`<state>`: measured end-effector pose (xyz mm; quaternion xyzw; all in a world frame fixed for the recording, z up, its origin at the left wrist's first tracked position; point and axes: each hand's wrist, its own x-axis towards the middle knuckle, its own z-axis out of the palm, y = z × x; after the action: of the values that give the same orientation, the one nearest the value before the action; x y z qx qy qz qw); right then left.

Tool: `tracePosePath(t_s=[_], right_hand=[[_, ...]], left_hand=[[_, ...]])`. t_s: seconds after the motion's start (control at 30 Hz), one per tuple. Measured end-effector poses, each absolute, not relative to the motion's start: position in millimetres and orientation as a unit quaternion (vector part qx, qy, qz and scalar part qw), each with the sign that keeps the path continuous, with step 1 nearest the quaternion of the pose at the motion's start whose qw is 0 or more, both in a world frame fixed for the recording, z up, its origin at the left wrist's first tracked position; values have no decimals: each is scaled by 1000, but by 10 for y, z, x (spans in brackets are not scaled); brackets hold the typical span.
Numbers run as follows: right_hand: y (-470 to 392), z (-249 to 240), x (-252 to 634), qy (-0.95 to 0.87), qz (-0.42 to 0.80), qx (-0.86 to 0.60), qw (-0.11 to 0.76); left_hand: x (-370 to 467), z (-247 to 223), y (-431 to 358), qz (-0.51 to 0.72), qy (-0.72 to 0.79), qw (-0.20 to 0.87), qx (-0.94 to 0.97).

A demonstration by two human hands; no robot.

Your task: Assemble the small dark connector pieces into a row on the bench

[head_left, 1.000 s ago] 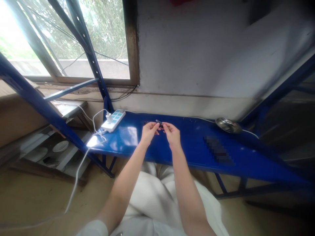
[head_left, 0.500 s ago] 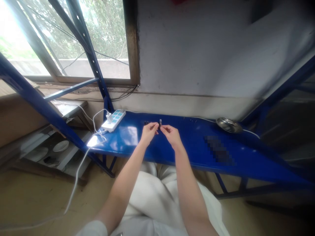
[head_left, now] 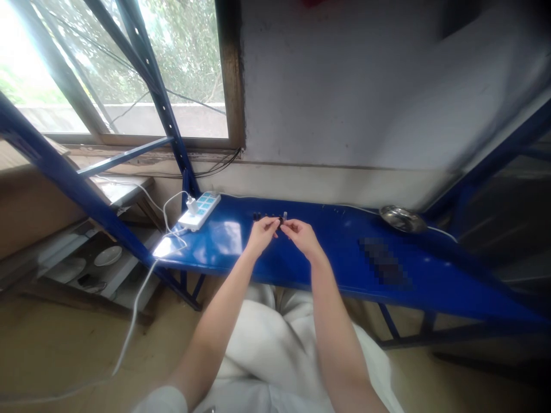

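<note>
Above the middle of the blue table (head_left: 336,246), my left hand (head_left: 262,232) and my right hand (head_left: 301,234) come close together, fingers pinched. Between their fingertips is a small dark piece (head_left: 281,221), mostly covered by the fingers. A small pale, clear-looking piece (head_left: 285,215) stands up just beyond my right fingertips; whether it is joined to the dark piece I cannot tell. Several tiny dark items (head_left: 257,216) show on the table just past my left hand, too small to name.
A white power strip (head_left: 200,210) with a plugged-in cable lies at the left end. To the right are a shiny metal dish (head_left: 401,219) and a blurred-out dark object (head_left: 383,261). Tiny bits (head_left: 339,210) lie near the back edge. Blue rack posts (head_left: 159,97) frame the table.
My fingertips have drawn slightly closer around the dark piece, and the pale piece shows a little lower and further right. More dark items show beyond my left hand.
</note>
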<state>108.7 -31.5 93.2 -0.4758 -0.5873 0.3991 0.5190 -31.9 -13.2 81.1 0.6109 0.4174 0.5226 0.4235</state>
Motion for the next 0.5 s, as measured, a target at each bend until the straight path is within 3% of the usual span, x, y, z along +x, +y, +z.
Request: tracePosePath(t_s=[0.5], right_hand=[[-215,1008,1338,-684,358,-504,386]], left_hand=[[-248,645,-110,479,419,464,616]])
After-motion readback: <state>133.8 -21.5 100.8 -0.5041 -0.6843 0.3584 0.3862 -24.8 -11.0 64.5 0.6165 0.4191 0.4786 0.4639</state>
